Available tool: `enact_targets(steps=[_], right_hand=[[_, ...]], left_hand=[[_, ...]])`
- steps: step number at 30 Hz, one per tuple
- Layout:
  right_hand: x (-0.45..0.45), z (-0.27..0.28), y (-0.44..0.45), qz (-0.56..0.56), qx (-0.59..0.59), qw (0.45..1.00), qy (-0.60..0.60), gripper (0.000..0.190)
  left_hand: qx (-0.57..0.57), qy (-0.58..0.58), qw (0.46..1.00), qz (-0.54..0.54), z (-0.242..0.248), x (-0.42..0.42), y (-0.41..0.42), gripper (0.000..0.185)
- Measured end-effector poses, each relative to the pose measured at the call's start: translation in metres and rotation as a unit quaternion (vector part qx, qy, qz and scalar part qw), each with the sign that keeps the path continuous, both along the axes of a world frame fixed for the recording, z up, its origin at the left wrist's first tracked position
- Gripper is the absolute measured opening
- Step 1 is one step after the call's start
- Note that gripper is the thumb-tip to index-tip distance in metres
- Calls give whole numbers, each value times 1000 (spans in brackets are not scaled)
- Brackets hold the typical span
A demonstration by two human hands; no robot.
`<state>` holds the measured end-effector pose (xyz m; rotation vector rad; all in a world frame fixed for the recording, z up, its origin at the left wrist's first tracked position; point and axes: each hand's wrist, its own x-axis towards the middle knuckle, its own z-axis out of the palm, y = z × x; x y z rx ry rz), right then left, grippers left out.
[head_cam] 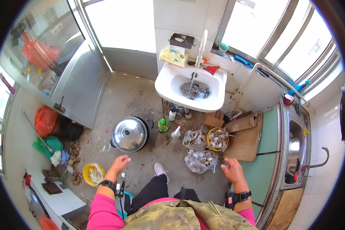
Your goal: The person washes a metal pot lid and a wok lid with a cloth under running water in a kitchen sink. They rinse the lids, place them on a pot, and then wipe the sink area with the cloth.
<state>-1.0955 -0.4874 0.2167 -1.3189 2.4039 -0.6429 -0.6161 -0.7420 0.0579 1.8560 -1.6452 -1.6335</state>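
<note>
My left hand hangs in the air near a lidded metal pot on the floor. Its fingers look loosely curled, and I see nothing held. My right hand is raised with thumb and fingers apart, to the right of a clear plastic bag of garlic bulbs. Ahead, a white washbasin holds a wet grey cloth under water running from a white tap. A yellow container of garlic and another plastic bag stand beyond the nearer bag.
Spray bottles stand below the basin. Flattened cardboard leans against green cabinets on the right, under a steel sink. At left are a yellow bucket, scattered onions or potatoes, and an opened metal door.
</note>
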Motion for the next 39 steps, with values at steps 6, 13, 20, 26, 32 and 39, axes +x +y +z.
enact_targets(steps=[6,13,20,26,32,39], right_hand=[[-41,-8,-143,8,-91,995,-32,29],[-149,-41,-325,13,-135,991,-9,18],[-270,-64,-513,130,-85,980,123,21],[-298,-65,-545,174,-85,981,31,20],[-294,-76,-533,174,-221,959,-27,14],[-186,-166,-446,-13,94,993,-75,63]], left_hand=[[41,243,966,-78,99,-194,-148,50],[91,295,945,-107,114,-293,-167,43],[155,210,965,-19,104,-311,-195,44],[170,246,954,4,91,-374,-229,44],[187,213,958,-40,41,-441,-257,58],[65,50,996,-44,-47,-531,-265,85]])
